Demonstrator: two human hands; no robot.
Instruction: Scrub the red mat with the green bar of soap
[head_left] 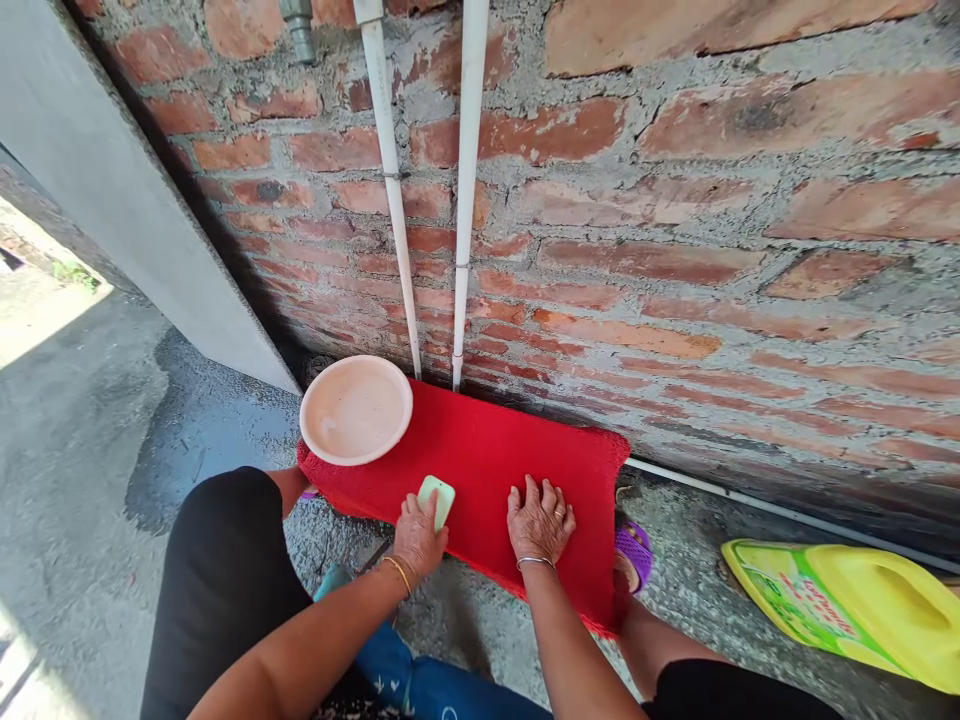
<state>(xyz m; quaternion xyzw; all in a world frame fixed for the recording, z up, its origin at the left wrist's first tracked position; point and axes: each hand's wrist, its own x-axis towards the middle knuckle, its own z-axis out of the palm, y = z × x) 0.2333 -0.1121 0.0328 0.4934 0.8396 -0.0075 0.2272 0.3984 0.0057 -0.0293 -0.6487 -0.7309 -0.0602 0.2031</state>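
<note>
My left hand grips a pale green, rounded block and rests it on a red cloth. The block's underside is hidden, so I cannot tell whether it is a brush or a bar of soap. Farther right, my right hand lies flat on the same cloth with its fingers spread. The cloth is spread over a low, long support that it covers. At its far left end stands a pale pink basin with a little cloudy liquid or residue in its bottom.
A brick wall with two white vertical pipes rises behind the cloth. A yellow detergent jug lies on the concrete at the right. A grey slab leans at the left, above wet floor. My legs straddle the cloth's support.
</note>
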